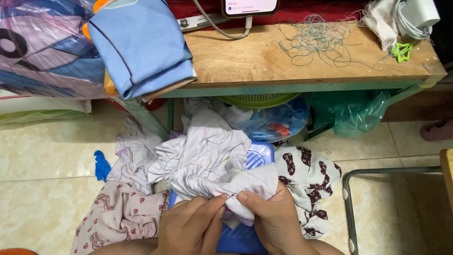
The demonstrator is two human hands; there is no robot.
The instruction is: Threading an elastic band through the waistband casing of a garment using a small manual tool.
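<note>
A crumpled pale lilac garment [207,156] with a gathered waistband lies over a blue plastic stool [260,155] in front of me. My left hand [191,226] and my right hand [273,222] both pinch its near edge, fingertips almost touching around a seam at the bottom centre. Part of the stool shows below my hands, the rest is hidden by cloth.
A white cloth with dark brown print [309,182] lies right of the stool, a pink patterned cloth [120,215] left. Behind stands a wooden table [264,61] with folded blue fabric [141,45], tangled thread [316,40] and a phone [249,6]. Metal frame [349,189] at right.
</note>
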